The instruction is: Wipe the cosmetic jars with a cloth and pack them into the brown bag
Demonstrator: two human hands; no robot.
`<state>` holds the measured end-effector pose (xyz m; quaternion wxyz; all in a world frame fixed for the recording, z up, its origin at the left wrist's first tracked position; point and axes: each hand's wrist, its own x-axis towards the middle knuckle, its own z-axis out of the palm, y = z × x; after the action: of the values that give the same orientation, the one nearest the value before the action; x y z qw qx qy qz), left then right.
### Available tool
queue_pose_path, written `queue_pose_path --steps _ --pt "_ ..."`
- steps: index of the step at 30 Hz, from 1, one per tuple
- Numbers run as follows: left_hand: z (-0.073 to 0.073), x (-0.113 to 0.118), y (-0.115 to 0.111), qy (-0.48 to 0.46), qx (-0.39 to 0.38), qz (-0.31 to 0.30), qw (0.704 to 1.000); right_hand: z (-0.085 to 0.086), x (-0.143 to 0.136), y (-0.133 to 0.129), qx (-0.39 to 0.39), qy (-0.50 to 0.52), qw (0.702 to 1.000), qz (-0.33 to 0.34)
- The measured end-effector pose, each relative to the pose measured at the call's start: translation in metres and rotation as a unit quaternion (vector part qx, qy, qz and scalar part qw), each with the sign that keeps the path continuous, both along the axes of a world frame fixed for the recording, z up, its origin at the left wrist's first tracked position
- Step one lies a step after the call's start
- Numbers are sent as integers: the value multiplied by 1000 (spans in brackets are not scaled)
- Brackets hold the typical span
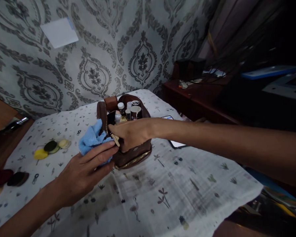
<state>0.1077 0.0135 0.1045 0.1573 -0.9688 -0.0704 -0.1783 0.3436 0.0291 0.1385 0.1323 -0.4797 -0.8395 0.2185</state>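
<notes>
A brown cosmetic bag (135, 158) with a gold zip stands unzipped on the patterned white cloth. Inside it are several small bottles and jars, among them a white-capped bottle (120, 106) and a silver-lidded jar (135, 112). My left hand (88, 171) holds a light blue cloth (91, 140) against the bag's left side, fingers bent over it. Reaching in from the right, my right hand (133, 133) is closed at the bag's front rim, by a narrow tan strip (115, 140). Its curled fingers are partly hidden.
Left of the bag lie small round containers, yellow (40, 154), dark-lidded (51, 147) and cream (64, 143). Dark red and black round items (18, 178) sit nearer the left edge. A phone (177, 144) is partly under my right forearm. A dark red table (187, 102) stands at right.
</notes>
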Motion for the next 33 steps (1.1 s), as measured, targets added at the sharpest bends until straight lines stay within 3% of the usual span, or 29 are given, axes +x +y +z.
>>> queue_pose_path --steps 3,6,8,13,16,21,27,33 --pt "-4 -1 -3 -23 -9 -1 1000 3 18 -29 16 24 1000 -2" --pt "-8 -1 -5 -67 -35 4 997 -7 30 -63 42 33 999 -13" --pt "-11 0 -5 -102 -53 10 993 -22 34 -83 77 43 996 -31" --pt "-13 4 -4 -149 -35 51 987 -72 34 -113 261 85 961 -11" --pt "-12 11 -7 -104 31 93 990 -89 34 -115 314 93 945 -20" --pt "-12 31 -13 -29 117 150 981 -96 35 -109 314 128 941 -15" --pt "-13 38 -13 -32 43 181 982 -99 36 -106 242 90 966 -26" --pt "-8 40 -12 -33 16 150 988 -92 31 -98 238 120 964 -23"
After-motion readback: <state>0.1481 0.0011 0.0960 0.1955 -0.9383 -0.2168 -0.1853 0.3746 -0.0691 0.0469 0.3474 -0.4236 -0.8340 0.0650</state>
